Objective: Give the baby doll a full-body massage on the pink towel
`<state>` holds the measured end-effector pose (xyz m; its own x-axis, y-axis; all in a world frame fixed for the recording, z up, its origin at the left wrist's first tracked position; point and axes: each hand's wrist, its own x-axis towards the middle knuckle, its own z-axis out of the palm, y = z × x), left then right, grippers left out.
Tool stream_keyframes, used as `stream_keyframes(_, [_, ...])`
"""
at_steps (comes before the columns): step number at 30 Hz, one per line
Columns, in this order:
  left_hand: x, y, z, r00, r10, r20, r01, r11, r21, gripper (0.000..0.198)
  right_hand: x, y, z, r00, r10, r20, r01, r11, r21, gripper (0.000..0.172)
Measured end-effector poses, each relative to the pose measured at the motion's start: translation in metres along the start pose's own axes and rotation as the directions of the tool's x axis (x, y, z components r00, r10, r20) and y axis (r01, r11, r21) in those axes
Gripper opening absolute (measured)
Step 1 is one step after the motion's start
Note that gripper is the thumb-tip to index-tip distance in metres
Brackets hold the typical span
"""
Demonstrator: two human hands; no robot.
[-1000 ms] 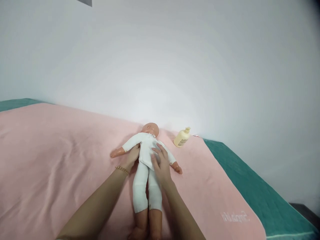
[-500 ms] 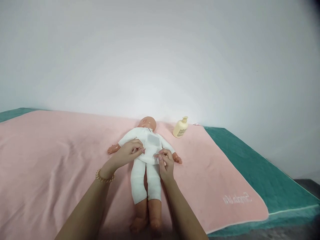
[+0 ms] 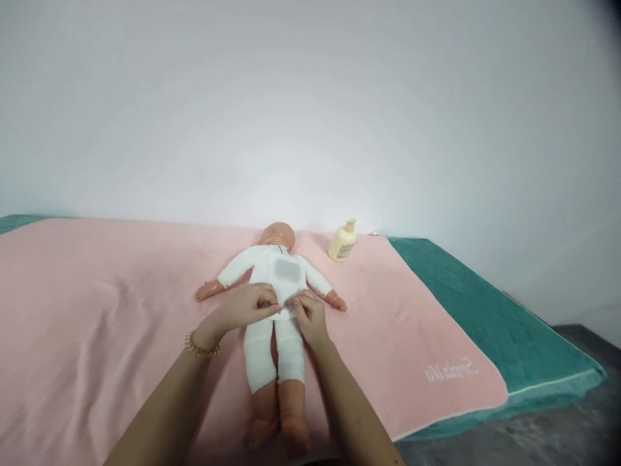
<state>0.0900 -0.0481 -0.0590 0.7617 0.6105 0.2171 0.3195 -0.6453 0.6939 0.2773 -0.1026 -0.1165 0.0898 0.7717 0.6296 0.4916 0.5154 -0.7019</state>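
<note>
A baby doll (image 3: 286, 288) lies with its feet toward me, its arms spread and its trunk and limbs white. On its chest is a grey rectangular patch (image 3: 288, 269). My left hand (image 3: 252, 304), with a beaded bracelet (image 3: 201, 345) at the wrist, rests over the doll's lower belly, thumb and fingers pinched. Close beside it, my right hand (image 3: 310, 315) is also pinched, over the other side of the belly. What the fingertips hold, if anything, is too small to make out.
A cream pump bottle (image 3: 342, 242) stands to the right of the doll's head. Under everything lies a pink blanket (image 3: 398, 343), wrinkled at left, over a teal cover (image 3: 475, 310). A pale wall (image 3: 310, 116) rises behind.
My hands have come closer together over the lower belly, the right one moving left. The view has shifted slightly, so the doll and bottle sit further left.
</note>
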Motion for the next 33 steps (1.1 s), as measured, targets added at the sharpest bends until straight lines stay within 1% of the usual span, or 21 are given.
stream_keyframes(3, [0.0,-0.003,-0.002,0.999,-0.01,0.053,0.009,1.0,0.002,0.037,0.0,0.003,0.002,0.998,0.055,0.011,-0.055,0.998,0.0,0.029])
stream_keyframes(7, [0.0,-0.004,-0.002,0.999,-0.014,0.038,0.015,1.0,-0.009,0.035,0.0,0.005,0.004,0.996,0.086,0.017,-0.086,0.996,0.009,0.026])
stream_keyframes(12, [0.0,-0.002,-0.003,1.0,-0.002,0.028,0.004,0.998,-0.061,0.032,-0.001,0.005,0.003,0.998,0.053,0.018,-0.053,0.999,0.002,0.028])
stream_keyframes(14, [0.0,-0.002,-0.006,1.0,-0.011,0.026,0.013,0.997,-0.082,0.031,-0.002,0.003,0.002,1.0,0.019,-0.004,-0.019,1.0,-0.006,0.028])
stream_keyframes(16, [0.0,-0.004,-0.008,0.999,-0.036,-0.014,0.035,0.994,-0.106,0.031,-0.002,0.001,0.0,0.999,-0.021,-0.044,0.019,1.0,-0.024,0.027])
stream_keyframes(18, [0.0,-0.006,-0.009,0.993,-0.057,-0.099,0.044,0.99,-0.131,0.032,-0.003,0.0,0.0,0.996,-0.048,-0.077,0.044,0.998,-0.053,0.026])
stream_keyframes(20, [0.0,-0.008,-0.009,0.986,-0.047,-0.158,0.024,0.989,-0.143,0.031,-0.003,0.0,-0.001,0.994,-0.06,-0.087,0.054,0.996,-0.076,0.025])
stream_keyframes(21, [0.0,-0.009,-0.009,0.986,-0.036,-0.165,0.013,0.99,-0.14,0.03,-0.002,0.0,-0.001,0.994,-0.062,-0.089,0.055,0.995,-0.084,0.025])
stream_keyframes(24, [0.001,-0.011,-0.007,0.991,-0.018,-0.134,0.005,0.995,-0.099,0.03,-0.002,0.0,-0.001,0.994,-0.06,-0.086,0.053,0.994,-0.091,0.025])
stream_keyframes(27, [0.002,-0.013,-0.005,0.994,-0.028,-0.107,0.022,0.998,-0.054,0.03,-0.001,0.001,0.0,0.997,-0.05,-0.061,0.045,0.995,-0.09,0.026])
stream_keyframes(33, [0.002,-0.013,-0.004,0.999,-0.012,-0.048,0.01,0.999,-0.053,0.027,0.001,0.004,0.004,0.998,-0.016,-0.054,0.011,0.996,-0.084,0.026])
